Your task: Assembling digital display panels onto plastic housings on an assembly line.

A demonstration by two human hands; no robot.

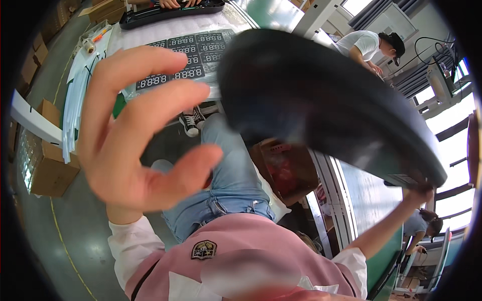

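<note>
My left hand (133,135) is raised close to the camera, its thumb and fingers apart and curved, with nothing between them. My right hand (420,194), out at the right, grips the lower end of a long black curved casing (321,95). That casing slants up and to the left across the view, smeared by motion, and its far end comes near my left fingertips without visibly touching them. My right fingers are partly hidden behind it. Beyond my left hand, dark panels with digit displays (201,47) lie in rows on the table.
Across the table another person's hands (173,4) work at a long black tray-like casing (170,16). An open box (286,170) with red contents stands below, right of my legs. Cardboard boxes (55,170) and clear strips (75,110) are at left. Two people (369,47) work at right.
</note>
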